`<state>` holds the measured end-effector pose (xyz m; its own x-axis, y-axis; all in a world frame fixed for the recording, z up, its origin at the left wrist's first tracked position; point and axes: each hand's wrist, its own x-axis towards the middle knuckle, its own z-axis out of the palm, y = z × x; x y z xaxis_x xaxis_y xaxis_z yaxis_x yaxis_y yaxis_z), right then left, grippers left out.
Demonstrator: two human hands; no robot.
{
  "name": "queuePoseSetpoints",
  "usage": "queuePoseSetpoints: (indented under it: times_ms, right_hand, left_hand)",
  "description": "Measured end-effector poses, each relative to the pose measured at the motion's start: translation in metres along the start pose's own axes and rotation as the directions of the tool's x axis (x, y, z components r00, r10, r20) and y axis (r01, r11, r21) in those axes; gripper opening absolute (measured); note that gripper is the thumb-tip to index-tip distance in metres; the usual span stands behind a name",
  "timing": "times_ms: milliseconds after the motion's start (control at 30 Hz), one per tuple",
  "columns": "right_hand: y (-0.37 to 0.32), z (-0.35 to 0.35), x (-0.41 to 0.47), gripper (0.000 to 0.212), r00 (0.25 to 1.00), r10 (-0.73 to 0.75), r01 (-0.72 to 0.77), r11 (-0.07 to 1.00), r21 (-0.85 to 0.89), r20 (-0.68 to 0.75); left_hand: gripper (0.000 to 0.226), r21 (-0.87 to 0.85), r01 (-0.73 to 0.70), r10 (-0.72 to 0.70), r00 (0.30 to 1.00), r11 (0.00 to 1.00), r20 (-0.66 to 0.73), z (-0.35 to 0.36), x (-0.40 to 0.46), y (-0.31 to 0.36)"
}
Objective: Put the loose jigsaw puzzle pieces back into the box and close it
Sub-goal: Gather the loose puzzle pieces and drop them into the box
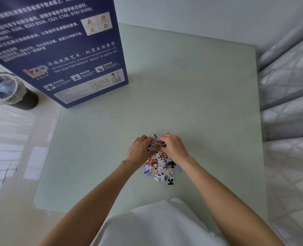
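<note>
Head view: both hands, left hand [138, 150] and right hand [172, 146], squeeze a clump of puzzle pieces [160, 164] together; light, loose, likely spilling unless cupped from underneath; box [58, 50] at ten o'clock.

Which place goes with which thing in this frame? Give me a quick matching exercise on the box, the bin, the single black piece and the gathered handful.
Things:
1. blue puzzle box
2. waste bin
3. black puzzle piece
4. handful of pieces

Places:
A. on the floor, left of the table
B. between both hands
C. far left corner of the table
D. near edge of the loose pile

Pairs: 1-C, 2-A, 3-D, 4-B
</note>
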<state>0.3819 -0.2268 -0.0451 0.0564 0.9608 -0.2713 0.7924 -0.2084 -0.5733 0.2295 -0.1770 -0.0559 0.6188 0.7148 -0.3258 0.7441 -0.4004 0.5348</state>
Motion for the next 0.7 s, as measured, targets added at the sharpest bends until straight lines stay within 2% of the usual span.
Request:
queuePoseSetpoints:
  times_ms: [233,333,467,567,700]
  right_hand:
    - [-0.002,-0.013,-0.008,0.031,0.998,0.024,-0.016,0.986,0.168,-0.050]
    - [-0.001,-0.011,-0.010,0.039,0.998,0.054,-0.045,0.976,0.215,-0.036]
    - [-0.005,-0.011,-0.015,0.038,0.997,0.068,-0.058,0.971,0.231,-0.036]
    - [-0.024,-0.034,-0.016,0.031,0.995,0.002,0.022,0.967,0.253,-0.096]
    - [-0.071,-0.095,-0.003,0.023,0.964,-0.165,0.210,0.953,0.219,-0.209]
  left_hand:
    - [0.022,-0.138,-0.082,0.051,0.975,0.987,-0.215,-0.013,-0.003,-0.003]
    - [0.019,-0.150,-0.106,0.067,0.968,0.983,-0.243,-0.016,-0.009,-0.006]
    - [0.019,-0.154,-0.151,0.108,0.961,0.976,-0.255,-0.020,-0.017,-0.008]
    - [0.019,-0.139,-0.242,0.186,0.926,0.960,-0.329,-0.046,-0.023,-0.001]
    - [0.022,-0.039,-0.373,0.313,0.828,0.927,-0.465,-0.116,-0.029,0.015]
